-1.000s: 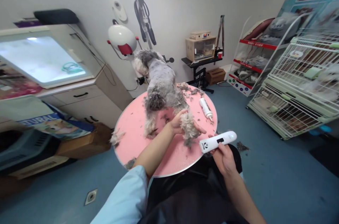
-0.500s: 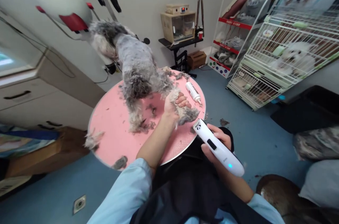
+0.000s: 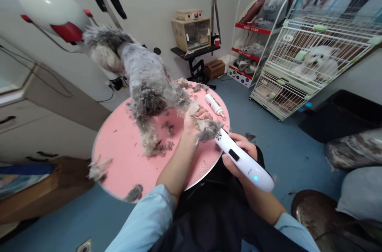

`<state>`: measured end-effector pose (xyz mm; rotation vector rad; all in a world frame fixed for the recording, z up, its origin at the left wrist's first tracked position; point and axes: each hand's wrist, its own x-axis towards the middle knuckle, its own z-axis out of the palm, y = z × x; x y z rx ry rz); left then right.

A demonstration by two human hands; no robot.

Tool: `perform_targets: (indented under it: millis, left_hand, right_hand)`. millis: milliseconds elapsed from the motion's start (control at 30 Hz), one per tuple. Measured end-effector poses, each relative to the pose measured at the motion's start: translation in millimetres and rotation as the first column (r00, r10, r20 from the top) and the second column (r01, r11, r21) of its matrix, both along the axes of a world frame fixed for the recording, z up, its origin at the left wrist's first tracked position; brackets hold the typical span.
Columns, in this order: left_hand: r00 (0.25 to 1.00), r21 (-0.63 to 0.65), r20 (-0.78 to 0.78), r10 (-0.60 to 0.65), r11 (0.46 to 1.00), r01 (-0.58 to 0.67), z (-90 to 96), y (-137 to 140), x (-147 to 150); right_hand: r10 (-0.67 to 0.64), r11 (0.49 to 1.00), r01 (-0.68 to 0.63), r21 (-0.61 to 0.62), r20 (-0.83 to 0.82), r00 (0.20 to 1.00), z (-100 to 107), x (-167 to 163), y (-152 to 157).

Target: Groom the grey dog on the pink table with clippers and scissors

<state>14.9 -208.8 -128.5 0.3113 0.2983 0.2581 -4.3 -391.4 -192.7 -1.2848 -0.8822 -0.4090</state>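
Observation:
A grey dog (image 3: 146,69) with a close-clipped back stands on a round pink grooming table (image 3: 119,140), its rear toward me. My left hand (image 3: 193,121) is wrapped round one of its hind legs, and the furry paw (image 3: 209,129) sticks out past my fingers. White hair clippers (image 3: 244,160) with a glowing blue light are gripped in my right hand (image 3: 238,156). Their blade end meets the fur at the paw; whether it is cutting cannot be made out. A white squeeze bottle (image 3: 214,105) lies on the table just beyond my left hand.
Tufts of cut fur (image 3: 134,193) lie about the tabletop. A white dog (image 3: 320,61) sits in a wire cage (image 3: 286,69) at the right, beside a shelf rack (image 3: 247,53). A white and red dryer (image 3: 53,9) hangs at upper left. A brown round stool (image 3: 310,212) stands at lower right.
The clippers have moved up against the paw, from slightly apart to touching its fur. My left hand keeps its hold on the leg. The whole view has shifted slightly.

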Motion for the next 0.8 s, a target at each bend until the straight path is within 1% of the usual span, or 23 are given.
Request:
perform_targets:
  millis: [67,133,167,200,267,300,333,367,400,467,500,533,567,600,667,700,733,800]
  left_hand:
    - [1.0,0.003,-0.014,-0.015,1.0,0.015,-0.8,-1,0]
    - [0.999,0.0,-0.028,-0.027,1.0,0.027,-1.5,0,0]
    - [0.999,-0.008,-0.035,-0.025,1.0,0.025,-1.8,0,1]
    - [0.999,-0.02,-0.045,-0.022,1.0,0.021,-2.0,0,1]
    - [0.998,-0.046,-0.07,-0.005,0.999,0.002,-2.2,1,3]
    - [0.997,-0.055,-0.081,-0.003,0.998,-0.001,-2.2,2,4]
    - [0.996,-0.058,-0.087,-0.006,0.998,0.001,-2.1,2,4]
    - [0.996,-0.055,-0.084,-0.008,0.998,0.003,-1.9,3,5]
    - [0.997,-0.05,-0.075,-0.008,0.999,0.004,-1.6,3,5]
    - [0.998,-0.05,-0.059,-0.011,0.999,0.009,-0.8,4,4]
    - [0.998,-0.06,-0.054,-0.017,0.998,0.013,-0.4,5,4]
    - [0.999,-0.074,-0.048,-0.021,0.997,0.017,-0.1,5,3]
    - [0.999,-0.088,-0.039,-0.023,0.996,0.019,0.1,6,2]
    - [0.999,-0.098,-0.028,-0.02,0.995,0.018,0.3,6,2]
    - [1.0,-0.096,-0.011,-0.004,0.995,0.003,0.5,5,2]
    - [1.0,-0.09,-0.008,0.007,0.996,-0.007,0.6,5,2]
    - [1.0,-0.086,-0.01,0.014,0.996,-0.014,0.8,4,3]
    - [1.0,-0.093,-0.02,0.014,0.996,-0.016,1.2,3,5]
  right_hand:
    - [0.041,0.999,-0.04,0.008,-0.049,0.998,0,2,3]
    - [0.15,0.988,-0.139,0.07,-0.193,0.97,-3,4,7]
    - [0.216,0.974,-0.184,0.132,-0.292,0.932,-6,5,10]
    - [0.279,0.956,-0.216,0.197,-0.39,0.878,-9,5,13]
    - [0.354,0.93,-0.229,0.288,-0.533,0.769,-14,6,18]
    - [0.364,0.926,-0.223,0.304,-0.566,0.739,-16,6,20]
    - [0.359,0.927,-0.212,0.308,-0.571,0.738,-17,6,21]
    - [0.342,0.934,-0.21,0.289,-0.557,0.757,-17,6,21]
    - [0.318,0.945,-0.218,0.246,-0.521,0.792,-15,6,19]
    - [0.292,0.956,-0.283,0.081,-0.387,0.875,-10,6,14]
    - [0.298,0.948,-0.317,-0.013,-0.309,0.903,-7,6,11]
    - [0.299,0.942,-0.327,-0.08,-0.242,0.923,-5,5,8]
    - [0.279,0.948,-0.302,-0.102,-0.188,0.942,-2,4,6]
    - [0.231,0.967,-0.244,-0.077,-0.15,0.961,-1,3,5]
    - [0.08,0.997,-0.08,0.01,-0.105,0.991,1,2,5]
    - [0.02,1.0,-0.019,0.014,-0.08,0.997,2,2,6]
    - [0.0,1.0,-0.001,-0.022,-0.041,0.999,2,2,7]
    - [0.06,0.988,-0.052,-0.142,0.054,0.997,4,2,9]
